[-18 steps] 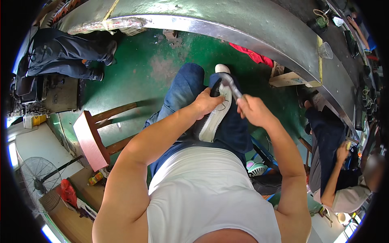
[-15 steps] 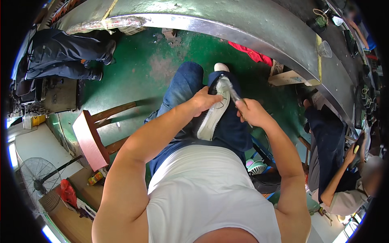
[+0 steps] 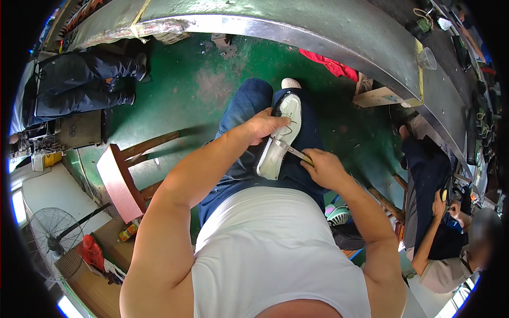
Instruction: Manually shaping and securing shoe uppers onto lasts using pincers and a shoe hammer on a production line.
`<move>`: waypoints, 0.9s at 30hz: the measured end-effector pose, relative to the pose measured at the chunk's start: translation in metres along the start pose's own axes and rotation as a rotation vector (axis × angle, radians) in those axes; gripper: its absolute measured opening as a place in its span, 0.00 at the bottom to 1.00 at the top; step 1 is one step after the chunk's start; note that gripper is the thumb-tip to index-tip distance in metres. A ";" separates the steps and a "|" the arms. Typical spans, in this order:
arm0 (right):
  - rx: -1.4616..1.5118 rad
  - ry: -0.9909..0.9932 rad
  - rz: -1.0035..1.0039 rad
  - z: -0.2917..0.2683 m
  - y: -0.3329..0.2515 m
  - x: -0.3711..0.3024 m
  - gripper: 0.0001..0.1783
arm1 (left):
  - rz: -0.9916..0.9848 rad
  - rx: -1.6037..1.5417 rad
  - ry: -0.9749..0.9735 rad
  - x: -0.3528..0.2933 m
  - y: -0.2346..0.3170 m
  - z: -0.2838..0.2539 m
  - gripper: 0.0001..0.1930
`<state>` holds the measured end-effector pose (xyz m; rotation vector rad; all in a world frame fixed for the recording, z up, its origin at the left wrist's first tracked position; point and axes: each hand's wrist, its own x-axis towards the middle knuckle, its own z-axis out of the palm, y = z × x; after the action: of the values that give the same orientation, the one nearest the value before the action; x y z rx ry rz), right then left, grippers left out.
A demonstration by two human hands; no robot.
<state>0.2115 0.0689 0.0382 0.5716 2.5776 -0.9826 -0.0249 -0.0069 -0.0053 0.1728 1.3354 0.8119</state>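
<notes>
The shoe (image 3: 273, 161) lies on the jeans (image 3: 249, 96), left edge pinched by the left hand (image 3: 265, 126); the hammer (image 3: 292, 150) clasped in the right hand (image 3: 324, 167) has shifted from the shoe's far end toward its middle, seemingly worked now.

Shoe (image 3: 272, 161) and hammer (image 3: 293, 150) over the lap, viewed from above.
The left grip (image 3: 265, 126) holds the shoe, pale face up, against blue trousers (image 3: 246, 103); the right grip (image 3: 324, 168) is wrapped around the hammer's handle, its head over the shoe. Ahead runs a grey counter (image 3: 297, 16); at left stands a fan (image 3: 52, 241).
</notes>
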 end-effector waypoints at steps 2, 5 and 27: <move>0.227 0.207 -0.050 0.035 0.021 0.004 0.17 | 0.051 0.011 0.040 0.015 -0.008 -0.001 0.47; 0.140 0.332 -0.016 0.041 0.012 -0.023 0.14 | 0.112 0.121 0.134 0.009 -0.019 0.007 0.46; 0.482 -0.209 0.272 0.013 0.018 -0.095 0.15 | 0.309 0.022 -0.086 -0.038 -0.084 0.003 0.52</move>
<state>0.3038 0.0484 0.0600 0.8614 2.0148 -1.4804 0.0131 -0.0897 -0.0210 0.4346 1.2529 1.0370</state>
